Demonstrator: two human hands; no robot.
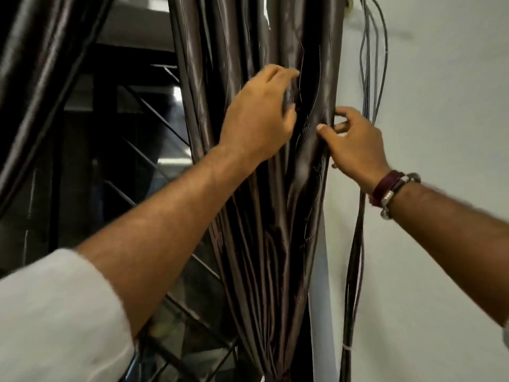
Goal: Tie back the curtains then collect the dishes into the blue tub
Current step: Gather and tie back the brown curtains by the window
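I stand before the gathered dark curtain (261,202), which hangs in many folds from 12 o'clock down to 6 o'clock, just beside the white wall (440,106). My left hand (259,117) lies on the front of the folds with the fingers loosely bent; the picture is blurred there, so I cannot tell if it pinches any cloth. My right hand (355,142), at about 3 o'clock from the left one, holds the wall-side edge of the curtain, the thumb on the front and the fingers curled behind. I see no tie-back cord or hook, and no dishes or blue tub.

I judge that the cloth is smooth and slippery. If my right grip loosens before the bundle is bound, the folds may slide out and spread again toward the window.

A bunch of grey cables (369,78) hangs on the wall at 3 o'clock, touching or nearly touching my right fingers. They stand in the way: I could catch one together with the cloth and pull it.

At 9 o'clock is the window grille (154,150) with its slanted bars, and at 10 o'clock a second curtain (35,64) hangs.
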